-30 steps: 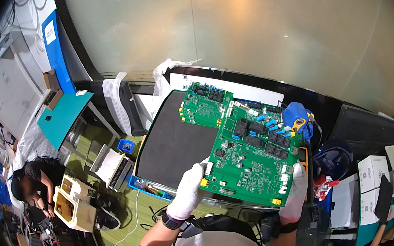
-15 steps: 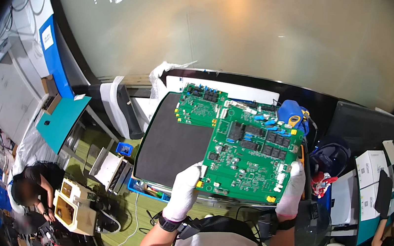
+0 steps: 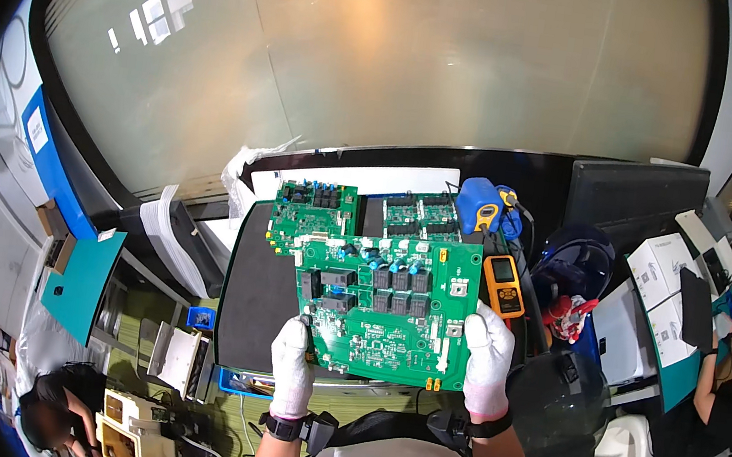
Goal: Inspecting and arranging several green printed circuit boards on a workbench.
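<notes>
A large green circuit board [image 3: 382, 318] with black relays and blue and white parts is held up in front of me, its component side showing. My left hand [image 3: 294, 360], in a white glove, grips its lower left edge. On the right edge, my gloved right hand [image 3: 489, 359] is closed around the lower corner. Farther back on the dark mat [image 3: 256, 306] lies another green circuit board [image 3: 320, 211], left of the held one. A third green board [image 3: 421, 214] with rows of black parts sits behind, partly hidden by the held board.
Right of the boards are an orange handheld meter [image 3: 503, 286] and a blue-and-yellow device [image 3: 480, 203]. A dark blue bowl-like thing [image 3: 579, 257] and a red-and-white item [image 3: 569, 318] lie beyond. A blue tray [image 3: 246, 384] shows below the mat. Other people work at both sides.
The held board has come down and nearer to me, and its tilt has changed. The orange meter and the rear board now show more fully. My view has shifted to the right.
</notes>
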Demonstrator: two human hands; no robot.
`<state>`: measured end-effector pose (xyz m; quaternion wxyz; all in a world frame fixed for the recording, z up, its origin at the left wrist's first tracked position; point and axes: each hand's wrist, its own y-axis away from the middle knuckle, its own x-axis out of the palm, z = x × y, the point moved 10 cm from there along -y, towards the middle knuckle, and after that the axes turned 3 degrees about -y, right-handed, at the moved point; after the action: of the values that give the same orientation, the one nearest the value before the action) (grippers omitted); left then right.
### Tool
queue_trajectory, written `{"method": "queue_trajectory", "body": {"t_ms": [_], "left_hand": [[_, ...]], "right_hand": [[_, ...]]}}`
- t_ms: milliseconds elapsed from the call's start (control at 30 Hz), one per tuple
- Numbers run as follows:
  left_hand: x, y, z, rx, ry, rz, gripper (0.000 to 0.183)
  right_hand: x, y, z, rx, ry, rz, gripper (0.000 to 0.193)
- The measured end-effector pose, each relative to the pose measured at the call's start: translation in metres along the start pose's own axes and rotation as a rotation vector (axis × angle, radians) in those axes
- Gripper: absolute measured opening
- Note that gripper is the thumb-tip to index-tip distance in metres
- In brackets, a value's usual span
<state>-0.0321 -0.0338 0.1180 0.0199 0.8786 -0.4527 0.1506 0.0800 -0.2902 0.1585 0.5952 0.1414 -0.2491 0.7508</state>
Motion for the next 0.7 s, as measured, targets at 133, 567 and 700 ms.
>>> {"method": "queue_trajectory", "body": {"t_ms": [133,567,700], "left_hand": [[-0.009,-0.002,0.009,0.036,-0.026,-0.007,0.039],[-0.012,-0.009,0.005,0.123,-0.266,-0.057,0.034],[-0.017,-0.015,0.021,0.070,-0.179,-0.041,0.032]], "right_hand": [[-0.004,-0.004,-0.006,-0.017,0.004,0.028,0.030],[-0.009,-0.018,-0.021,-0.029,0.042,0.080,0.031],[-0.001,-0.014,-0.023,0.018,-0.032,0.149,0.031]]}}
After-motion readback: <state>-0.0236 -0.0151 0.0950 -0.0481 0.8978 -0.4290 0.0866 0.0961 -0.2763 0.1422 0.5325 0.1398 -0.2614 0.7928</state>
